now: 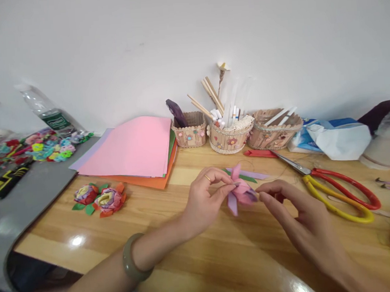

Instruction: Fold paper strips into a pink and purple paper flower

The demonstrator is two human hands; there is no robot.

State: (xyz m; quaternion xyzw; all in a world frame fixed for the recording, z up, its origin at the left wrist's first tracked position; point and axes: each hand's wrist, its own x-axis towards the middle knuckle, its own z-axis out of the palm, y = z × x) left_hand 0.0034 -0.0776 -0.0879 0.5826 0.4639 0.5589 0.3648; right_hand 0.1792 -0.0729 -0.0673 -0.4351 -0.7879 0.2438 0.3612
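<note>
A pink and purple paper flower point(242, 192) is held just above the wooden table, in the middle of the view. My left hand point(206, 200) pinches its left side between thumb and index finger. From the right, my right hand point(300, 221) has its thumb and index finger closed at the flower's dark purple middle; a tiny pale bit shows at those fingertips, too small to name. Behind the flower lie green and lilac paper strips point(247, 175). Large scissors point(310, 171) with red and yellow handles rest beyond my right hand, blades pointing up and left.
Two finished paper flowers point(109, 200) with leaves lie at left, before a stack of coloured paper point(130, 146). Along the wall stand three decorated baskets point(230, 141) holding sticks and a purple tool. A tissue pack point(339, 137) is at right; a bottle point(48, 112) leans at left.
</note>
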